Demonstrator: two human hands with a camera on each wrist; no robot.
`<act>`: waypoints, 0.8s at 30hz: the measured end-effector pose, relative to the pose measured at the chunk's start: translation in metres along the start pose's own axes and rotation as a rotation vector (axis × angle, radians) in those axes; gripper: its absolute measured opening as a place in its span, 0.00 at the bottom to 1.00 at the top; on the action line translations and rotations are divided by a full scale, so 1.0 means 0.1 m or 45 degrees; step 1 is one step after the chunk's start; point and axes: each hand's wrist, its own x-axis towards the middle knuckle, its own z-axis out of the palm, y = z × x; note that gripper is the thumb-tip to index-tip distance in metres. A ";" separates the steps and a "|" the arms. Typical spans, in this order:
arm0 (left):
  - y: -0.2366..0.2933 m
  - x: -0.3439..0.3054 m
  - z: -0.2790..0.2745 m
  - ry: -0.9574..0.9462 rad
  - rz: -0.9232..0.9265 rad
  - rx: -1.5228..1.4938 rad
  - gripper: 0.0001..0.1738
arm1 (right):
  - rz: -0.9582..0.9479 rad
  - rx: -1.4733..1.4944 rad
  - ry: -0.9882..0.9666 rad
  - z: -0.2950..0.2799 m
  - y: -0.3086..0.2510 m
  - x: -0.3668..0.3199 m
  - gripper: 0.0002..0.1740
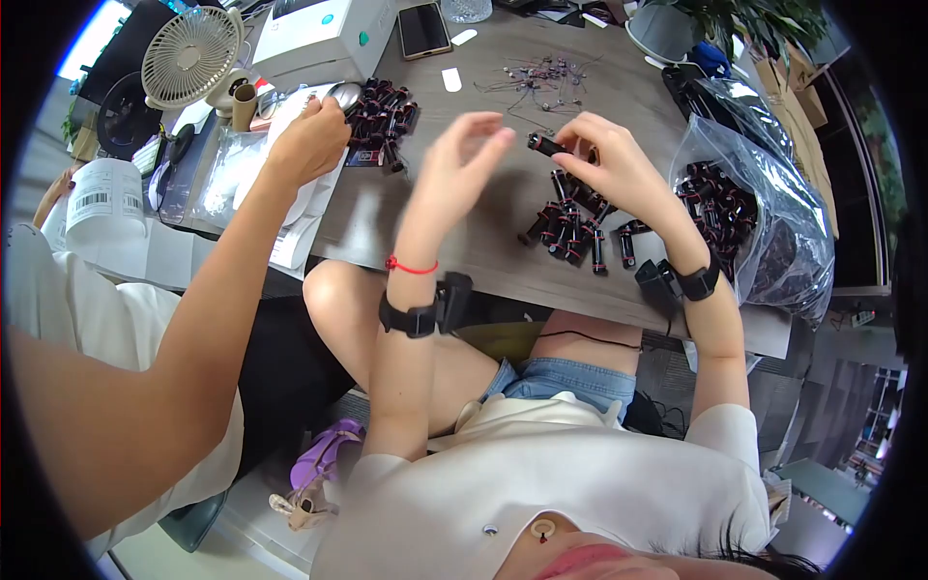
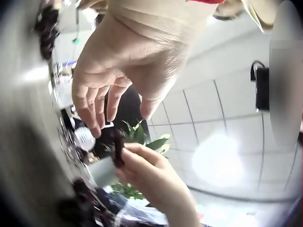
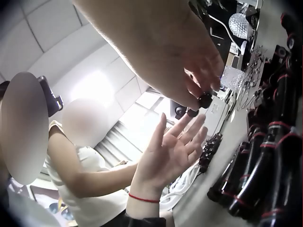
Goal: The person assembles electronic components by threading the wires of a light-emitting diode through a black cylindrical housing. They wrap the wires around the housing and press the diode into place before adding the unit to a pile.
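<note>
In the head view the right hand (image 1: pixel 619 172) pinches a black cylinder (image 1: pixel 547 145) with a red band between thumb and fingers. To its left the left hand (image 1: pixel 452 176) hangs above the table, fingers spread in a loose curve, holding nothing. The left wrist view shows the left palm (image 2: pixel 137 56) empty, with the right hand (image 2: pixel 156 177) and its dark cylinder (image 2: pixel 117 149) beyond. A pile of similar black cylinders (image 1: pixel 575 227) lies below the right hand. In the right wrist view, the cylinder's dark end (image 3: pixel 205 100) shows at the right fingertips, near the left hand (image 3: pixel 170 156).
Thin wired parts (image 1: pixel 551 82) lie at the table's back. A clear bag (image 1: pixel 773 222) of black cylinders stands at the right. Another pile (image 1: pixel 382 116) lies left, beside another person's hand (image 1: pixel 309 140). A phone (image 1: pixel 423 31), a white box (image 1: pixel 324 43) and a plant pot (image 1: pixel 665 34) are farther back.
</note>
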 end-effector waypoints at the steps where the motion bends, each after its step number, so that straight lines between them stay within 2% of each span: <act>1: 0.08 -0.02 0.06 -0.242 -0.329 -0.714 0.16 | -0.048 0.028 0.039 0.01 -0.08 0.05 0.10; 3: 0.03 -0.03 0.16 -0.172 -0.277 -0.767 0.15 | -0.143 0.087 0.115 0.06 -0.17 0.12 0.09; 5: -0.01 -0.02 0.19 -0.031 -0.156 -0.854 0.15 | -0.122 0.162 0.089 0.08 -0.11 0.23 0.09; 7: -0.06 -0.04 0.16 0.053 -0.168 -0.842 0.14 | -0.079 0.315 0.044 0.12 0.00 0.37 0.09; 8: -0.06 -0.05 0.14 0.129 -0.179 -0.830 0.13 | -0.083 0.314 0.038 0.14 0.10 0.42 0.09; 10: -0.06 -0.07 0.13 0.217 -0.189 -0.818 0.13 | 0.050 0.021 -0.047 0.14 0.39 0.49 0.09; 11: -0.06 -0.08 0.15 0.164 -0.210 -0.918 0.13 | 0.114 -0.121 -0.088 0.13 0.47 0.51 0.08; 14: -0.05 -0.13 0.20 0.090 -0.262 -1.093 0.12 | -0.001 -0.225 -0.114 0.20 0.58 0.53 0.08; 17: 0.06 -0.15 0.22 -0.114 -0.505 -1.586 0.14 | -0.044 -0.279 -0.137 0.24 0.58 0.53 0.08; 24: 0.11 -0.19 0.24 -0.057 -0.620 -1.655 0.19 | -0.018 -0.407 -0.118 0.23 0.52 0.52 0.07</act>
